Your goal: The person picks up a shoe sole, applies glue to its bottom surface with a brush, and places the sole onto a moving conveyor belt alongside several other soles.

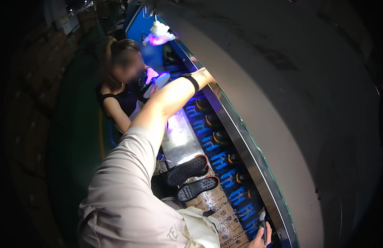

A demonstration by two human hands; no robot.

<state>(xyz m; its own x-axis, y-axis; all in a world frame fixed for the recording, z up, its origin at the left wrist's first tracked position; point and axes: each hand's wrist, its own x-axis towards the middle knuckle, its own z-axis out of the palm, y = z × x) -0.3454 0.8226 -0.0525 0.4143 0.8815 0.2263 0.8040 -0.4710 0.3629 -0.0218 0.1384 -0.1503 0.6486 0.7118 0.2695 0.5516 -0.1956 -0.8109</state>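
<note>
My left arm stretches up and away from me, a black band around the wrist. My left hand (204, 73) lies at the metal rail (241, 136) of a conveyor, its fingers hidden, so what it grips does not show. My right hand (260, 239) sits at the bottom edge, closed around a thin tool (262, 218) with a pale tip. Two black shoe soles (186, 169) (198, 188) lie tread-up on a printed cardboard sheet (224, 219) between my arms.
Blue carriers with dark shoes (219, 137) run along the conveyor beside the rail. A co-worker (119, 99) at the left holds a sole (157, 82) under violet light. A glowing lamp (158, 35) hangs above. A shiny metal plate (181, 138) lies beyond the soles.
</note>
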